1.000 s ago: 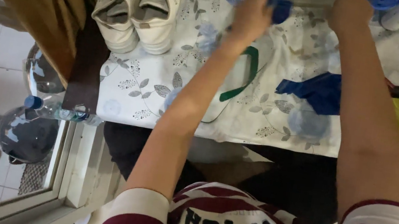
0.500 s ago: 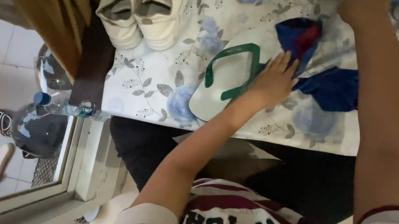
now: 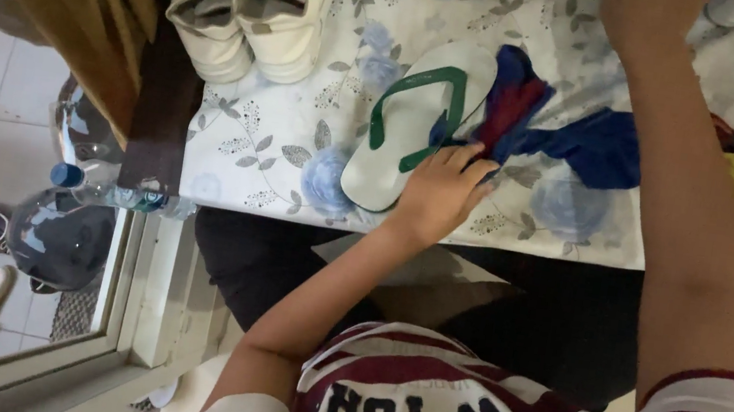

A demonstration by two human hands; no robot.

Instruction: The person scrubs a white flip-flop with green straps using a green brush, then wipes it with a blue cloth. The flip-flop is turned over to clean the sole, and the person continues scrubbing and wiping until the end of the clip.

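Head view: left hand lies flat, fingers spread and open, on the edge of a white flip-flop with green straps, gripping nothing. The flip-flop is smooth, long and rounded, and lies on the counter with its flowery cloth. A soft blue and red cloth touches its right side. Right hand reaches far up at the top edge; I cannot tell if it holds anything. White sneakers sit nearby
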